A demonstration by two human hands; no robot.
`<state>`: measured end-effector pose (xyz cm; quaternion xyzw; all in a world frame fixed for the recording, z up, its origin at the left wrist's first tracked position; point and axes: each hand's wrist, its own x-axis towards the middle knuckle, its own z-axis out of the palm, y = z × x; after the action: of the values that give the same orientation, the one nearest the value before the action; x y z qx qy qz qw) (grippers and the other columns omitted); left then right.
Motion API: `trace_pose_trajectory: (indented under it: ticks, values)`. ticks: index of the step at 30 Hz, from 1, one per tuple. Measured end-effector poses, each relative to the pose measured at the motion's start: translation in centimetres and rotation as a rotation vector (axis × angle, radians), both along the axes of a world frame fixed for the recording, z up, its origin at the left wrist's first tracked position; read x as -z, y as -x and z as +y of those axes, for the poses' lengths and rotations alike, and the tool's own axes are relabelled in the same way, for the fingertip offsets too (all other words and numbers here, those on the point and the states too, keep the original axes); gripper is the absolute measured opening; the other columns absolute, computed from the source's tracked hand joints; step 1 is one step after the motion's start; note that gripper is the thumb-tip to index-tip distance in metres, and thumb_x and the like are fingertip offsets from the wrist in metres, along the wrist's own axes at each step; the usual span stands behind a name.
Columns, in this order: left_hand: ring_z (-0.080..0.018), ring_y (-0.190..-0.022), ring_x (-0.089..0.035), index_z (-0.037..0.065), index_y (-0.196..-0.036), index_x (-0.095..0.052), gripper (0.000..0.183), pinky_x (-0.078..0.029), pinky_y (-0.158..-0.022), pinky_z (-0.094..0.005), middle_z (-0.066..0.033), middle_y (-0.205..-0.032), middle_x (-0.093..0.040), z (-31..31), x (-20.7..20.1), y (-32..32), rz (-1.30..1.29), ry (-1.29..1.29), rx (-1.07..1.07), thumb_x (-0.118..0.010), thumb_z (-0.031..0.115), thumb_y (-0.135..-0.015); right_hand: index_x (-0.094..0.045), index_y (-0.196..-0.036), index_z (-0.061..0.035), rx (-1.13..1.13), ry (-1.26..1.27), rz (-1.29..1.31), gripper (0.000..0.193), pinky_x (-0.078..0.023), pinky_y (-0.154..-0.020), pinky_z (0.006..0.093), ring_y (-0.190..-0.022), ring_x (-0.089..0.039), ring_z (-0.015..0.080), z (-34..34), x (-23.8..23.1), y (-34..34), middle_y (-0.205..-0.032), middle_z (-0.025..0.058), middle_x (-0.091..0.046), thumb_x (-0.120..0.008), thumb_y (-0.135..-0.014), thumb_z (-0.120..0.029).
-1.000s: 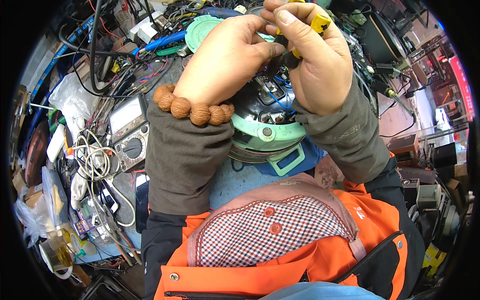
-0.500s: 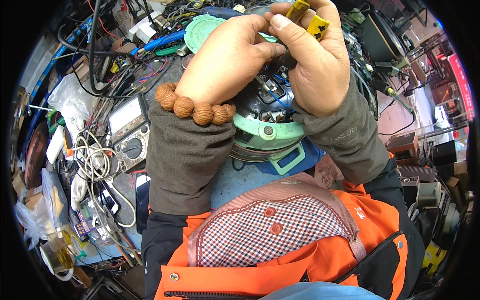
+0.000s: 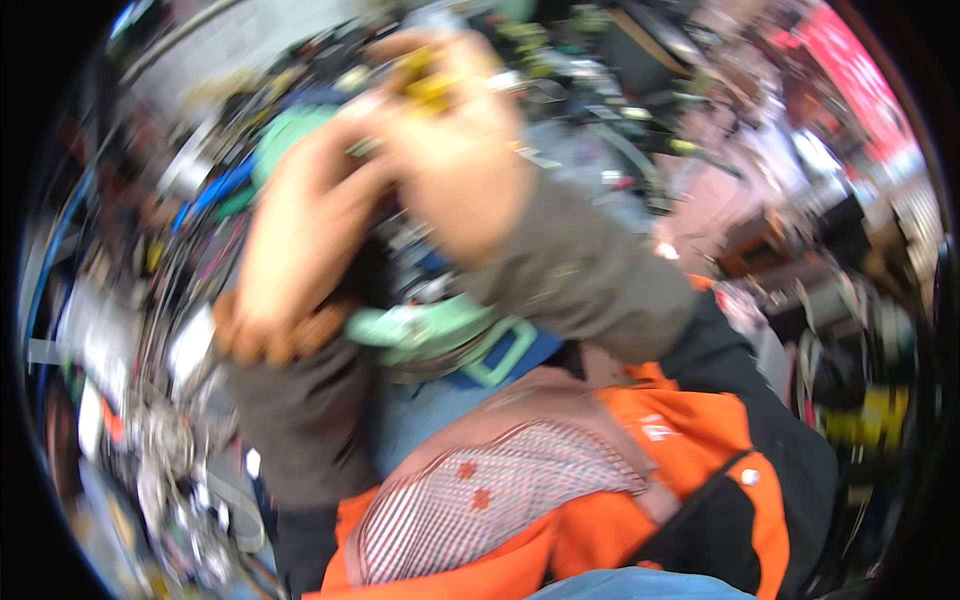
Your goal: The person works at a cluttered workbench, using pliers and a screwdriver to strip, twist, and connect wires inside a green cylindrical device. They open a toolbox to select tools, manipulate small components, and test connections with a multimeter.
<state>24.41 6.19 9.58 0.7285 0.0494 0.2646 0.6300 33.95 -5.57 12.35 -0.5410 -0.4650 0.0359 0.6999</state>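
1. No words or numbers can be read; blur covers every marking.
2. Orange and black cloth jacket point(image 3: 690, 410): small white mark point(image 3: 655, 428), illegible.
3. Grey-brown cloth right sleeve point(image 3: 600, 285): faint pale traces, perhaps lettering.
4. Long, bright red panel point(image 3: 860, 85), upper right: pale smears, illegible.

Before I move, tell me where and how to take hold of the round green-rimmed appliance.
Probably by its pale green loop handle, from the person's near side, fingers through the opening. The loop juts from the near edge of the green rim, slanted a little rightward, and blue shows through it. Blur hides how firmly it is attached.
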Motion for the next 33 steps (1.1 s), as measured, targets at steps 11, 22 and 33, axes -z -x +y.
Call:
trace_pose_trajectory:
  ticks: [11,22,33]
  values:
    - [-0.006,-0.083,-0.065,-0.004,-0.122,-0.067,0.018,-0.051,-0.072,-0.0227,-0.0013,-0.103,-0.075,1.2,1.3,-1.2,0.143,0.041,-0.021,-0.065,0.008,-0.109,-0.051,-0.119,-0.0032,0.061,-0.057,0.088,0.04,-0.054,-0.087,0.0455,-0.092,-0.065,0.0341,1.6,1.6,-2.2,-0.1,0.0207,-0.063,-0.076,-0.088,-0.009]
    - [-0.0035,-0.077,-0.062,0.0,-0.124,-0.065,0.02,-0.045,-0.065,-0.021,0.0009,-0.1,-0.074,1.5,1.1,-0.9,0.169,-0.05,-0.043,-0.067,0.011,-0.107,-0.056,-0.104,-0.0019,0.111,-0.085,0.028,0.023,-0.053,-0.074,0.0443,-0.076,-0.062,0.0338,3.8,1.8,-3.3,-0.082,0.0201,-0.062,-0.072,-0.088,-0.005]
    - [-0.0066,-0.08,-0.069,-0.001,-0.132,-0.064,0.029,-0.051,-0.067,-0.021,-0.0029,-0.101,-0.077,0.9,0.9,-1.1,0.146,-0.013,-0.019,-0.069,0.019,-0.111,-0.063,-0.098,-0.0001,-0.081,-0.038,0.02,0.019,-0.054,-0.073,0.0431,-0.078,-0.068,0.0287,4.5,1.7,-5.1,-0.081,0.0164,-0.067,-0.076,-0.085,-0.003]
